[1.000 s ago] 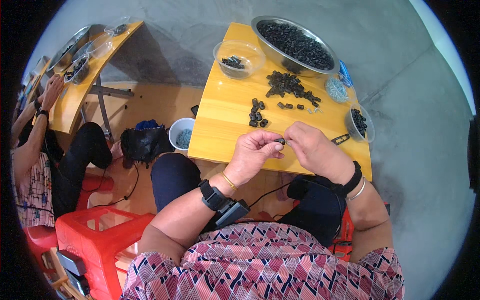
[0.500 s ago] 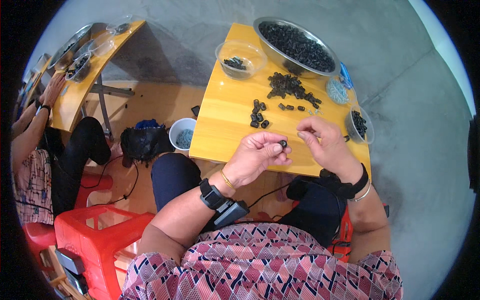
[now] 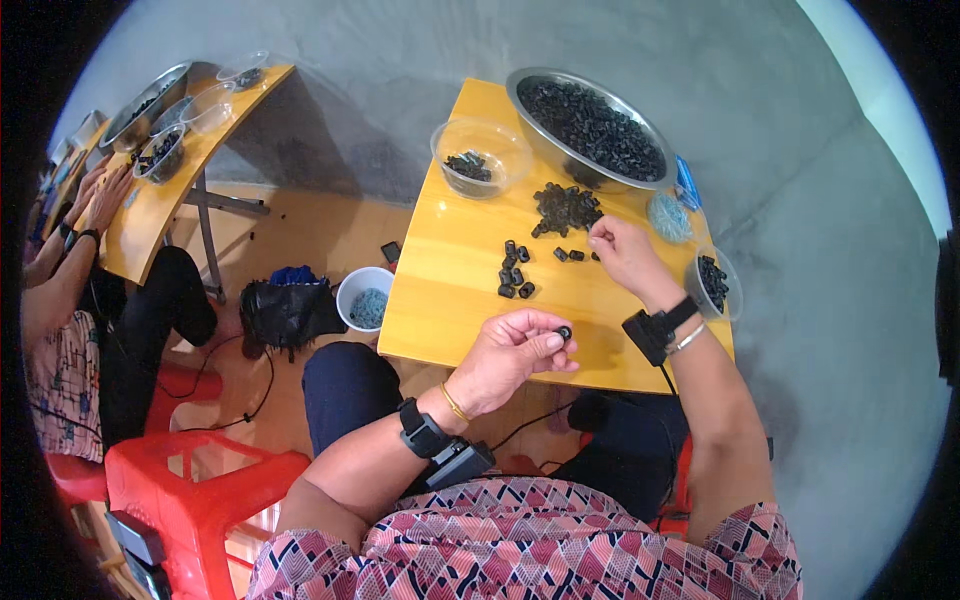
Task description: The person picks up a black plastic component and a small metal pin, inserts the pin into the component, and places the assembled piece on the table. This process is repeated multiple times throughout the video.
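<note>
My left hand pinches a small black cylindrical part between thumb and fingers, just over the near edge of the yellow table. Farther out, my right hand reaches down to the tabletop with its fingertips drawn together; what they hold, if anything, is hidden. Beside those fingertips lie a few loose black parts, and behind them spreads a pile of black pieces. A small group of black cylinders sits left of both.
A steel bowl heaped with black pieces stands at the back. Clear bowls hold black parts at the back left and right edge. A bundle of pale blue pieces lies right. Left are a white bucket, red stool and co-worker's hands.
My right hand has moved away from my left, forward to the loose black parts. My left hand keeps the black part and sits slightly lower in view; the table appears lower too.
</note>
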### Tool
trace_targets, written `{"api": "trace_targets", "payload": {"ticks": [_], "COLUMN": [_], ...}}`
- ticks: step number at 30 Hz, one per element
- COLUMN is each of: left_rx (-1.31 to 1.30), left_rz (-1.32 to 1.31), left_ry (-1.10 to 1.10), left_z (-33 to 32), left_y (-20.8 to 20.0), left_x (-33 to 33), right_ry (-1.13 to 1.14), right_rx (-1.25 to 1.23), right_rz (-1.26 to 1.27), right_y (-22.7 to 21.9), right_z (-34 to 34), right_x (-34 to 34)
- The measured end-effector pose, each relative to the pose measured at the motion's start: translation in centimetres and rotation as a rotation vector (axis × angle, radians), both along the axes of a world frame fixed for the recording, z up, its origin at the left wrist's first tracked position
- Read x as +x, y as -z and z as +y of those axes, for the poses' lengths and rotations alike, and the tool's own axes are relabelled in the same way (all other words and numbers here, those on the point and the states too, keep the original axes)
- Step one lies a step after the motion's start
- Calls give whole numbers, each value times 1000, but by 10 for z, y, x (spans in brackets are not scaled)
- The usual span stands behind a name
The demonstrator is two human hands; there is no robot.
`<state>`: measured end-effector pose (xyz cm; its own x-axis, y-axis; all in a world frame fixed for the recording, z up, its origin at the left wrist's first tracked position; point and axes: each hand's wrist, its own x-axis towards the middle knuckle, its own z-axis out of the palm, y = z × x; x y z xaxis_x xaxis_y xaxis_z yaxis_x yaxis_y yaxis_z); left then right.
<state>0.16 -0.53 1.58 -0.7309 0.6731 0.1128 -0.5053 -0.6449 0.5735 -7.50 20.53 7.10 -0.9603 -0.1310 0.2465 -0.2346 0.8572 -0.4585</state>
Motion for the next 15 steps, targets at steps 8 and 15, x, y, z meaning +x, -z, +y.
{"api": "trace_targets", "payload": {"ticks": [8, 15], "left_rx": [-36, -2], "left_rz": [2, 8], "left_ry": [-49, -53], "left_z": [-6, -7], "left_y": [0, 2], "left_x": [-7, -8], "right_ry": [94, 91], "right_rx": [131, 232], "right_rz": [-154, -116], "right_y": [15, 13], "right_z": [-12, -14], "right_x": [-39, -37]}}
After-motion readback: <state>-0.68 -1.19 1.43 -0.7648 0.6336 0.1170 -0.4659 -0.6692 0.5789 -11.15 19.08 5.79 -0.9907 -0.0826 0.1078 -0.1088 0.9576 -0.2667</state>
